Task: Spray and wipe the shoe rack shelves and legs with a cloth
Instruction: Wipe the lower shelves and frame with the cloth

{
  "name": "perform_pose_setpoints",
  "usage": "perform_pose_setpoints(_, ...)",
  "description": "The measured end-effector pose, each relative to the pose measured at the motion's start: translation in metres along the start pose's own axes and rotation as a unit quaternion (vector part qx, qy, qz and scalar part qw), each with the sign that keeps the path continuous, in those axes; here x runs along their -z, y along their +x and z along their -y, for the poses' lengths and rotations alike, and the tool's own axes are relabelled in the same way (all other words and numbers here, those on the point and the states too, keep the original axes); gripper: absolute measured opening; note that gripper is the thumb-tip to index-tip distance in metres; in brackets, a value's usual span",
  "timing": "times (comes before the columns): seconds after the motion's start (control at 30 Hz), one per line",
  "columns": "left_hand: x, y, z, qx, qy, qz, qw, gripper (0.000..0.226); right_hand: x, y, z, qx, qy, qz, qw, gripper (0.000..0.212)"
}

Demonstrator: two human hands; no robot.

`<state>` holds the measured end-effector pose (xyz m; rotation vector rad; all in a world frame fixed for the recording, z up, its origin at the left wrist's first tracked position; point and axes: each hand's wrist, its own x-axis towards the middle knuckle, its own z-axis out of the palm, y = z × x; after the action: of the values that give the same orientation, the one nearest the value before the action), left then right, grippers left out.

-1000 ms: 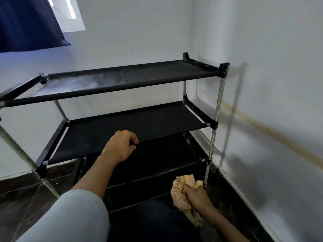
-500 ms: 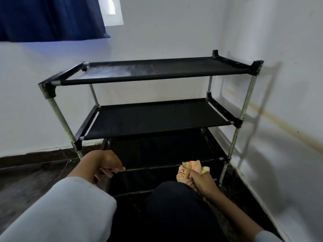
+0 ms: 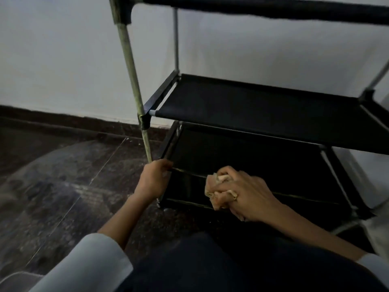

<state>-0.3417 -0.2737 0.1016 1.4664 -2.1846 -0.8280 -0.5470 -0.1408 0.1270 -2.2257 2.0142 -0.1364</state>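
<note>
Right hand [image 3: 242, 194] is bunched tight around the peach cloth [image 3: 219, 192], fingers curled into its folds, and holds it low in front of the shoe rack [image 3: 263, 106], just at the thin front rail of the lower shelf [image 3: 242, 161]. Left hand [image 3: 153, 180] grips the near left corner of that same level, where the front leg [image 3: 130, 66] comes down, fingers wrapped over the rail as if to steady the frame. The person crouches close, a dark-clad knee between the arms. I judge the lower tiers are the step in hand: cloth ready, rack braced. No spray bottle is in sight. Next the cloth needs pressing flat onto the dark fabric and drawing along it, then down the metal legs, with the left hand bracing the light frame.
</note>
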Motion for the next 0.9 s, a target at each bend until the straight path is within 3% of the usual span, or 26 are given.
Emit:
perform_pose_setpoints(0.17, -0.023, 0.011, 0.017, -0.016, -0.063, -0.116, 0.991, 0.049, -0.006, 0.07, 0.017, 0.136, -0.101, -0.038, 0.985, 0.052)
perform_pose_setpoints(0.3, -0.03, 0.008, 0.027, 0.001, -0.028, -0.188, 0.982, 0.039, -0.016, 0.116, 0.039, 0.152, -0.162, -0.082, 0.972, 0.042)
perform_pose_setpoints(0.43, -0.036, 0.007, 0.033, -0.029, -0.027, -0.212, 0.977, 0.042, -0.036, 0.131, 0.041, 0.091, -0.154, -0.076, 0.981, 0.05)
perform_pose_setpoints(0.6, -0.039, 0.009, 0.041, -0.051, 0.014, -0.232, 0.971, 0.041, -0.055, 0.117, 0.031, 0.064, -0.174, -0.133, 0.973, 0.034)
perform_pose_setpoints(0.7, -0.035, 0.014, 0.04, -0.015, 0.01, -0.241, 0.97, 0.035, -0.049, 0.095, 0.02, 0.008, -0.155, -0.125, 0.98, 0.027)
perform_pose_setpoints(0.9, -0.039, 0.023, 0.048, 0.005, -0.019, -0.227, 0.974, 0.033, -0.01, 0.062, 0.007, -0.154, -0.099, 0.007, 0.983, 0.03)
